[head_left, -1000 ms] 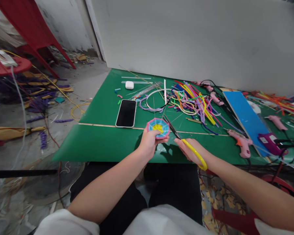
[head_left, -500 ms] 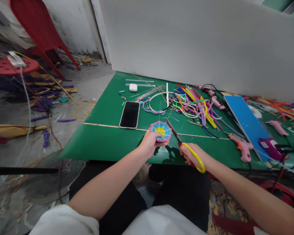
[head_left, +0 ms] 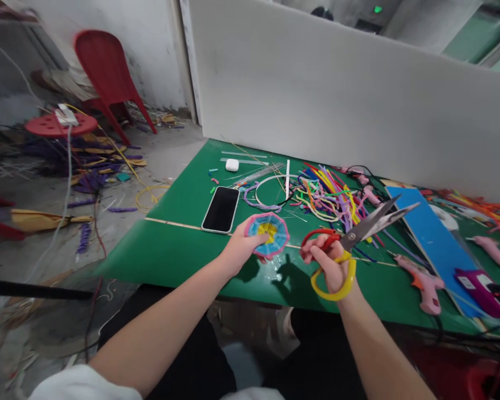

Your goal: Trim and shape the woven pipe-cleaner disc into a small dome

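My left hand (head_left: 242,248) is closed on a small round woven disc (head_left: 280,236), its rim pink, its band blue and its middle yellow. The thumb lies across the yellow part; the fingers are mostly hidden underneath. To the right, my right hand (head_left: 328,261) grips a pair of scissors (head_left: 354,236) with one red and one yellow handle loop. The blades are spread a little and point up and right, away from the disc. Both hands are above the front part of the green table (head_left: 175,255).
A phone (head_left: 220,209) and a white earbud case (head_left: 232,165) lie left of a heap of coloured pipe cleaners (head_left: 329,194). On the right are a pink glue gun (head_left: 420,280), a blue board (head_left: 437,233) and a purple device (head_left: 479,286). A white partition (head_left: 337,105) stands behind.
The scissors have swung from pointing up-left beside the disc to pointing up-right, with their blades wider apart. The disc is tilted more towards me. The view has shifted slightly.
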Tool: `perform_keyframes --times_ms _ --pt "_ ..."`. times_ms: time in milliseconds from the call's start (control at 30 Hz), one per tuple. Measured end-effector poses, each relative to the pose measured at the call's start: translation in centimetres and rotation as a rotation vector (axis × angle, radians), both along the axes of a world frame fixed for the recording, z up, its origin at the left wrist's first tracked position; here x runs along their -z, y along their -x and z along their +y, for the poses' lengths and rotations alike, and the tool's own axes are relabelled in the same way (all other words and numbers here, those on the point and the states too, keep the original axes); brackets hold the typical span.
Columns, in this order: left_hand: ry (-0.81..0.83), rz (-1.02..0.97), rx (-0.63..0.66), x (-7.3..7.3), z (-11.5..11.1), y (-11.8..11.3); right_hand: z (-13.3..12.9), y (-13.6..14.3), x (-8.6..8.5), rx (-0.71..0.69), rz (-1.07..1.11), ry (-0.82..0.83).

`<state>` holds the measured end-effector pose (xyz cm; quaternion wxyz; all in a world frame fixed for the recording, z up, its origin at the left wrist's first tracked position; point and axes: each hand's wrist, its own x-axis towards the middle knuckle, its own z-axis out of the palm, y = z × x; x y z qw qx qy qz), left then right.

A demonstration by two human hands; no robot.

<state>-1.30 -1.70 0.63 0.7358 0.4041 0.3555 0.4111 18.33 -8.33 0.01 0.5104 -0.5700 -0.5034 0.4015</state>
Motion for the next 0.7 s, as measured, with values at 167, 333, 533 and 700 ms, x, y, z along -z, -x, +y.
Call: perform_keyframes --times_ms 167,333,533,700 --pt "-0.105 0.158 0.099 0.4 -0.7 -1.0 2.2 2.2 0.7 -0.080 0.117 0.012" --pt "-0.213 0.110 0.206 1.3 -0.5 -1.6 2.6 1.7 2.2 -0.001 0.149 0.009" --pt "-0.350 -0.036 0.319 2.9 0.0 -1.5 2.3 0.6 2.6 0.070 0.263 -0.036" --pt "-0.405 -0.109 0.333 3.1 0.2 -1.6 1.9 0.6 2.3 0.057 0.276 -0.078"
